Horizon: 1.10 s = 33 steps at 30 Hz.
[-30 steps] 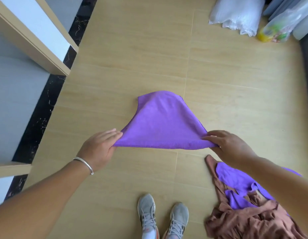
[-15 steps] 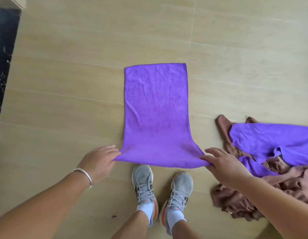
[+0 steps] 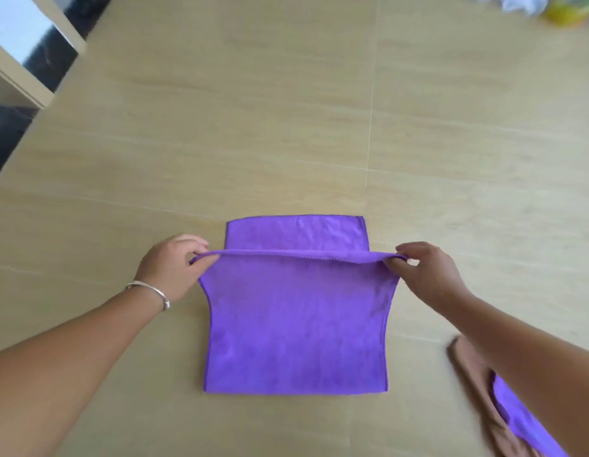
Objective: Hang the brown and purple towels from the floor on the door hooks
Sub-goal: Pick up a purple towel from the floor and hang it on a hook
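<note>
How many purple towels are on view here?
2. One purple towel is stretched between the left hand and right hand; another purple towel lies on the brown towel at bottom right, partly hidden by the arm.

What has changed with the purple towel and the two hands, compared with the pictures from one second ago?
The purple towel, earlier spread out long on the floor, is now being folded: the left hand and right hand carried its near edge forward over the rest. Both hands kept pinching the same corners. The brown towel pile stayed at the right.
</note>
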Each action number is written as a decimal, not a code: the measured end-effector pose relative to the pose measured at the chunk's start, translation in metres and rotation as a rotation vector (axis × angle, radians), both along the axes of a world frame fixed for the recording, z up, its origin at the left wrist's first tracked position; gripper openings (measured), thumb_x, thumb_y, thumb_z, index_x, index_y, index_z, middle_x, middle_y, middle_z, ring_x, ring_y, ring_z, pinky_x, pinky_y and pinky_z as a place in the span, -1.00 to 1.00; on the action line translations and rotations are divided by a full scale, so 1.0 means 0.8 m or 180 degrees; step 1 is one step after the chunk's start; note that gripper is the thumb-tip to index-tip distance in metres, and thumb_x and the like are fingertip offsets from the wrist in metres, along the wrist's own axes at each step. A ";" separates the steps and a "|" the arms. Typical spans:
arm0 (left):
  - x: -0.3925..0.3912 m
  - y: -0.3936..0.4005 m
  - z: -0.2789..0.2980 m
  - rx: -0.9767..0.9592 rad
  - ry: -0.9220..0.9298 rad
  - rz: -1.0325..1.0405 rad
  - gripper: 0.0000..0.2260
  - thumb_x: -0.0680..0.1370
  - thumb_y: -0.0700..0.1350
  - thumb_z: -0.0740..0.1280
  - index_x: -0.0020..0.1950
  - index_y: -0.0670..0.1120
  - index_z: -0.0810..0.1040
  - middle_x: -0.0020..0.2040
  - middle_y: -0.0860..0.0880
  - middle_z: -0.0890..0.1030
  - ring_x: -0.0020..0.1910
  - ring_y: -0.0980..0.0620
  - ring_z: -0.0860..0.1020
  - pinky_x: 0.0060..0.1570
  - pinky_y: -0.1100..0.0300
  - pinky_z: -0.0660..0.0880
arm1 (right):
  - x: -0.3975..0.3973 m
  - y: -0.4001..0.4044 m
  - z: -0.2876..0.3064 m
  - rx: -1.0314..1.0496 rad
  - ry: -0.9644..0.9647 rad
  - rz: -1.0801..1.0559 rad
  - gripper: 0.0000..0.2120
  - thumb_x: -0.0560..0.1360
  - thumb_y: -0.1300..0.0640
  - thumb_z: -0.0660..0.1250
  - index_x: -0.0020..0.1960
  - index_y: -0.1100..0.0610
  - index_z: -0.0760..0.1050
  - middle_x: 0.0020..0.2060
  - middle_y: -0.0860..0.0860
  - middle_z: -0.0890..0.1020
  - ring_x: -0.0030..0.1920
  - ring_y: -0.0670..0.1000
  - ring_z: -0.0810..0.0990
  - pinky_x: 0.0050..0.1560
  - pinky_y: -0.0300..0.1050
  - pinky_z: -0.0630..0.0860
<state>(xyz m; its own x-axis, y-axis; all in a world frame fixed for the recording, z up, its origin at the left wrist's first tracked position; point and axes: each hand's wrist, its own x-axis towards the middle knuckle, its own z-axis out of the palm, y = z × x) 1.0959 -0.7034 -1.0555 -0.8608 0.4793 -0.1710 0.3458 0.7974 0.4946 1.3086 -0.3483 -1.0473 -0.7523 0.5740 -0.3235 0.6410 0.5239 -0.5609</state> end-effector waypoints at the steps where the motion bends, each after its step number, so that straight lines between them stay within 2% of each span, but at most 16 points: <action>1: -0.022 0.015 -0.010 -0.0056 -0.0008 0.0026 -0.88 0.47 -0.03 0.45 -0.24 -0.02 0.62 -0.04 0.09 0.61 -0.04 0.02 0.57 -0.02 0.10 0.49 | -0.023 0.010 -0.009 0.0004 -0.0003 -0.0027 -0.75 0.46 -0.01 0.38 -0.33 0.09 0.53 -0.24 -0.02 0.60 -0.13 0.09 0.55 -0.24 -0.04 0.38; 3: -0.069 0.044 -0.043 -0.0293 0.0106 0.0068 -0.90 0.51 0.01 0.36 -0.17 0.04 0.59 -0.01 0.04 0.61 0.02 -0.06 0.57 0.00 0.05 0.49 | -0.072 0.035 -0.039 0.0134 0.0015 -0.0086 -0.75 0.47 -0.04 0.35 -0.35 0.01 0.50 -0.25 -0.02 0.59 -0.16 0.10 0.53 -0.29 -0.07 0.39; 4: -0.086 0.058 -0.060 -0.0450 0.0178 0.0131 -0.90 0.53 0.01 0.33 -0.04 0.04 0.60 0.08 0.00 0.60 0.11 -0.10 0.55 0.06 0.04 0.48 | -0.093 0.043 -0.058 0.0217 -0.0003 -0.0191 -0.84 0.48 -0.04 0.33 -0.22 0.00 0.56 -0.13 0.00 0.62 -0.08 0.09 0.55 -0.22 -0.08 0.43; 5: -0.096 0.070 -0.079 -0.0606 0.0246 0.0215 -0.77 0.54 -0.01 0.31 0.17 0.01 0.56 0.22 -0.04 0.54 0.21 -0.12 0.50 0.13 0.03 0.46 | -0.109 0.048 -0.077 0.0343 -0.0052 -0.0294 -0.83 0.50 -0.04 0.32 0.00 0.02 0.60 0.03 0.04 0.61 0.05 0.10 0.54 -0.08 -0.06 0.48; 6: -0.099 0.078 -0.096 -0.0710 0.0285 0.0292 -0.62 0.54 -0.03 0.30 0.35 -0.04 0.44 0.35 -0.07 0.45 0.30 -0.14 0.43 0.21 0.00 0.43 | -0.119 0.050 -0.094 0.0483 -0.0142 -0.0338 -0.68 0.51 -0.03 0.31 0.22 0.04 0.53 0.18 0.08 0.54 0.17 0.13 0.49 0.06 -0.02 0.48; 7: -0.091 0.085 -0.115 -0.0757 0.0342 0.0297 -0.50 0.53 -0.05 0.31 0.45 -0.08 0.32 0.42 -0.11 0.37 0.36 -0.15 0.37 0.26 -0.03 0.39 | -0.121 0.046 -0.115 0.0630 -0.0236 -0.0301 -0.57 0.51 -0.01 0.29 0.36 0.06 0.41 0.28 0.09 0.46 0.26 0.15 0.42 0.16 0.01 0.43; 10: -0.012 0.089 -0.166 -0.0755 0.0589 -0.0509 -0.39 0.52 0.01 0.33 0.52 -0.09 0.22 0.51 -0.16 0.23 0.45 -0.14 0.26 0.38 -0.07 0.27 | -0.089 0.001 -0.159 0.1058 -0.0237 0.0481 -0.46 0.52 0.00 0.27 0.46 0.04 0.26 0.43 0.06 0.31 0.38 0.13 0.29 0.33 0.02 0.29; 14: 0.106 0.061 -0.205 -0.1193 0.0556 -0.1354 -0.36 0.50 0.28 0.05 0.55 0.05 0.15 0.56 -0.09 0.13 0.52 -0.07 0.14 0.43 -0.18 0.14 | -0.007 -0.062 -0.188 0.1275 -0.0508 0.2140 -0.36 0.53 -0.20 0.21 0.53 -0.04 0.15 0.54 0.07 0.11 0.52 0.10 0.08 0.48 0.02 0.04; 17: 0.124 0.047 -0.225 -0.1408 0.0581 -0.1399 -0.34 0.51 0.32 -0.01 0.55 0.07 0.12 0.57 -0.09 0.10 0.54 -0.08 0.07 0.44 -0.23 0.07 | 0.015 -0.068 -0.202 0.1454 -0.0906 0.2575 -0.27 0.52 -0.37 -0.02 0.57 -0.08 -0.13 0.57 0.03 -0.15 0.55 0.06 -0.18 0.52 0.01 -0.18; 20: 0.104 0.051 -0.233 -0.1373 0.0645 -0.1422 -0.34 0.52 0.34 -0.04 0.56 0.07 0.11 0.57 -0.10 0.10 0.54 -0.09 0.07 0.42 -0.25 0.07 | -0.004 -0.049 -0.205 0.1613 -0.0937 0.2731 -0.23 0.49 -0.42 -0.13 0.56 -0.09 -0.24 0.56 0.02 -0.22 0.54 0.04 -0.24 0.53 0.01 -0.18; 23: 0.066 0.067 -0.232 -0.1515 0.0660 -0.1368 -0.32 0.48 0.40 -0.21 0.55 0.16 -0.14 0.59 -0.04 -0.11 0.55 -0.02 -0.14 0.46 -0.19 -0.10 | -0.040 -0.033 -0.199 0.1753 -0.1006 0.2691 -0.25 0.51 -0.40 -0.10 0.56 -0.07 -0.22 0.56 0.04 -0.19 0.55 0.05 -0.21 0.53 0.01 -0.13; 25: 0.045 0.076 -0.227 -0.1629 0.0542 -0.1271 -0.32 0.47 0.41 -0.20 0.54 0.19 -0.23 0.57 -0.02 -0.23 0.54 0.01 -0.24 0.47 -0.16 -0.17 | -0.054 -0.035 -0.196 0.1809 -0.1001 0.2497 -0.28 0.55 -0.34 -0.04 0.57 -0.04 -0.16 0.57 0.04 -0.15 0.55 0.05 -0.18 0.53 -0.01 -0.13; 27: 0.043 0.076 -0.220 -0.1499 0.0437 -0.1241 -0.34 0.52 0.36 -0.06 0.56 0.17 -0.12 0.58 -0.02 -0.18 0.55 0.00 -0.17 0.47 -0.15 -0.11 | -0.047 -0.047 -0.196 0.1653 -0.0853 0.2471 -0.31 0.57 -0.27 0.02 0.58 -0.01 -0.09 0.57 0.04 -0.10 0.55 0.04 -0.14 0.53 -0.04 -0.12; 29: 0.063 0.060 -0.215 -0.1254 0.0524 -0.1387 -0.39 0.54 0.29 0.02 0.55 0.13 0.08 0.59 -0.05 -0.01 0.55 -0.02 -0.01 0.47 -0.14 0.01 | -0.020 -0.060 -0.198 0.1522 -0.0714 0.2784 -0.32 0.56 -0.26 0.07 0.57 0.03 0.02 0.57 0.05 -0.01 0.56 0.04 -0.05 0.54 -0.02 -0.06; 31: 0.090 0.032 -0.217 -0.1127 0.0667 -0.1563 -0.41 0.52 0.26 0.05 0.52 0.08 0.23 0.56 -0.07 0.15 0.53 -0.04 0.13 0.45 -0.13 0.09 | 0.009 -0.066 -0.201 0.1594 -0.0511 0.3047 -0.32 0.53 -0.24 0.15 0.53 0.10 0.20 0.53 0.09 0.17 0.53 0.09 0.14 0.50 0.08 0.13; 33: 0.108 0.003 -0.223 -0.1090 0.0696 -0.1737 -0.40 0.52 0.27 0.08 0.52 0.06 0.24 0.54 -0.09 0.18 0.52 -0.05 0.15 0.44 -0.15 0.09 | 0.027 -0.062 -0.206 0.1658 -0.0261 0.3237 -0.33 0.51 -0.23 0.17 0.48 0.16 0.31 0.49 0.12 0.29 0.48 0.12 0.27 0.43 0.16 0.28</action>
<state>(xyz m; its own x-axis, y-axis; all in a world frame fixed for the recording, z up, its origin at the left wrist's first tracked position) 1.1823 -0.7013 -1.2342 -0.5432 0.8046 -0.2399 0.8063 0.5795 0.1182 1.3301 -0.3976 -1.2124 -0.9325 -0.2093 -0.2942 -0.1878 0.9771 -0.0999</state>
